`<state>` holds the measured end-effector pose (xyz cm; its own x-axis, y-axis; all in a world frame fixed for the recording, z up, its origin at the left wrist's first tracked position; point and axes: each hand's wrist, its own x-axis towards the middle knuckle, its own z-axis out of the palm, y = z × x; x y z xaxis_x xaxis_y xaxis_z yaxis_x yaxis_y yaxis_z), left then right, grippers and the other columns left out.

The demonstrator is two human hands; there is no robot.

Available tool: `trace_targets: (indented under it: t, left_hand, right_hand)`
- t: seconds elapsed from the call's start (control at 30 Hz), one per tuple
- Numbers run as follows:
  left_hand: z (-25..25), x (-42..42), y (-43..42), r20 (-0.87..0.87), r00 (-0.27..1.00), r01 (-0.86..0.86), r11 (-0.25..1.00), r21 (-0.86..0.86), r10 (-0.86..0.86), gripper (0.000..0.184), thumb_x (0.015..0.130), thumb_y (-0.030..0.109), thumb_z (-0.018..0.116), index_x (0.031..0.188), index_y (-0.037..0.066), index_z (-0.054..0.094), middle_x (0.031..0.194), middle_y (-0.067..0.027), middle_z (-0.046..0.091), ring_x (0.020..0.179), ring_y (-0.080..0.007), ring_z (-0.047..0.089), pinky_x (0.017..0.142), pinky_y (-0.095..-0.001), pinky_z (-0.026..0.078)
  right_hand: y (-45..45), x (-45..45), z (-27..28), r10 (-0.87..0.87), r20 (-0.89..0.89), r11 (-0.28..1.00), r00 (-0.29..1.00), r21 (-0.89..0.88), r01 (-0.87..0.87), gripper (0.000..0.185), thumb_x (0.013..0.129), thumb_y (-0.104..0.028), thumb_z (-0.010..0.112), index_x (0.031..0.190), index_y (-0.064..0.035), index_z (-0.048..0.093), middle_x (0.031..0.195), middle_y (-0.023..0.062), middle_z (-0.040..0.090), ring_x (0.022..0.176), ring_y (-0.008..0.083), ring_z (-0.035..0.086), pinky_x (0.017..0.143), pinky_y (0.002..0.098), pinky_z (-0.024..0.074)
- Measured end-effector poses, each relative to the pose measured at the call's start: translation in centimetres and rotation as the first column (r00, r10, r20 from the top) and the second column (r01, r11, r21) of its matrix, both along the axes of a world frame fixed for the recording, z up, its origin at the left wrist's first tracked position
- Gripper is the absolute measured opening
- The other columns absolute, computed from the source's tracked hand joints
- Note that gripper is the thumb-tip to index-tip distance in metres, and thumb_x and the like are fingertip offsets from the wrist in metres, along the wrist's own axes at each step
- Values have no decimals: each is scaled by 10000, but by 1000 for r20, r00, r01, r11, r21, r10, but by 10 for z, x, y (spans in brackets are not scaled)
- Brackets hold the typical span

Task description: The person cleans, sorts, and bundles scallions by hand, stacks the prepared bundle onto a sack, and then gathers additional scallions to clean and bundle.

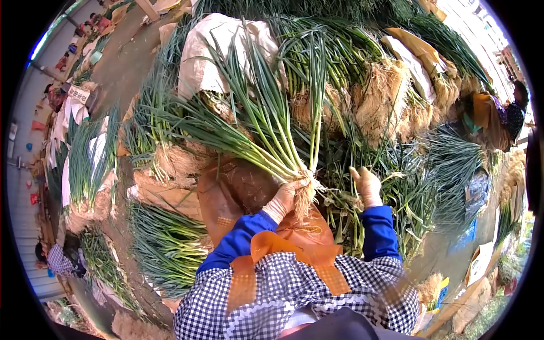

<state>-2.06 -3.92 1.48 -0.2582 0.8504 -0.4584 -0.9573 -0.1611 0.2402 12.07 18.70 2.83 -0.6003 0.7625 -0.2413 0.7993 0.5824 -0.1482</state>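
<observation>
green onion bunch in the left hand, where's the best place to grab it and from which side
The green onion bunch is probably best gripped by its pale lower stalks, just above the roots, coming from the right. There the stalks gather into a narrow neck, while the leaves splay wide beyond; the left hand already wraps it from the left.

In your left hand [286,197] is a bunch of onions [279,136], over your apron [320,231]. Your right hand [368,186] is to its right, above loose leaves [411,207]. Before you, a sack [199,59] lies over piled onions [171,71], with more bundles [379,93] on its right. A near heap [164,243] lies at your left; farther left, across the floor [122,71], sits a far heap [88,164].
</observation>
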Motion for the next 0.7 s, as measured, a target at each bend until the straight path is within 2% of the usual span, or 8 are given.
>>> trace_targets:
  t: [0.13,0.23,0.3,0.37,0.47,0.57,0.63,0.7]
  left_hand:
    - [4,7,8,-51,998,-26,1000,-6,26,228,830,16,557,1057,29,556,866,-72,617,762,-190,612,674,-298,526]
    - [-14,6,6,-76,996,-55,994,-99,47,236,835,12,546,1071,26,554,890,-76,617,780,-190,611,686,-296,525]
    - [-20,5,7,-77,996,-51,993,-105,43,241,839,7,535,1078,24,559,902,-71,619,792,-190,614,705,-296,525]
    - [-19,4,12,-104,987,-137,974,-181,120,262,841,6,530,1101,21,557,922,-72,622,808,-194,617,727,-299,525]
    - [5,-2,3,-59,998,-25,996,-90,20,337,813,15,559,1149,0,530,954,-95,616,821,-197,616,733,-296,525]
    - [5,-9,3,57,997,57,998,20,-58,229,806,10,577,1035,2,567,873,-85,620,752,-197,620,684,-295,533]
    - [9,-7,4,-80,997,-5,999,-45,2,229,810,10,568,1039,-3,564,887,-91,618,760,-196,620,689,-288,531]
    - [13,-9,1,-106,993,56,998,-29,-59,228,821,24,556,1045,-18,556,888,-87,615,751,-181,615,688,-266,522]
  right_hand:
    - [-63,-44,46,-67,-633,710,771,-573,-409,323,853,-308,604,1020,-32,609,898,113,647,835,180,596,748,309,476]
    - [-83,-64,-9,-202,-707,625,678,-626,-466,236,859,-266,597,870,-31,619,726,105,604,670,151,546,651,291,460]
    - [-85,-56,29,138,-482,828,865,-424,-368,280,859,-238,589,686,-20,557,583,111,495,538,150,448,537,327,418]
    - [-87,-28,49,191,-735,702,651,-361,-614,365,857,-214,584,583,-13,451,519,93,407,479,113,347,446,310,342]
    - [-38,18,92,-136,-493,223,859,-860,-458,363,894,-266,551,575,-97,508,577,-23,542,507,58,467,467,221,383]
    - [9,17,12,566,430,816,703,-411,-406,311,875,-354,528,832,-73,655,818,72,670,732,214,645,605,295,501]
    - [-2,-10,43,606,370,793,704,-354,-496,314,877,-349,512,1027,-100,629,933,82,662,855,273,636,691,315,515]
    - [-8,-36,57,110,-341,626,934,-706,-332,357,912,-347,487,1169,-109,554,1002,104,637,857,179,634,734,277,494]
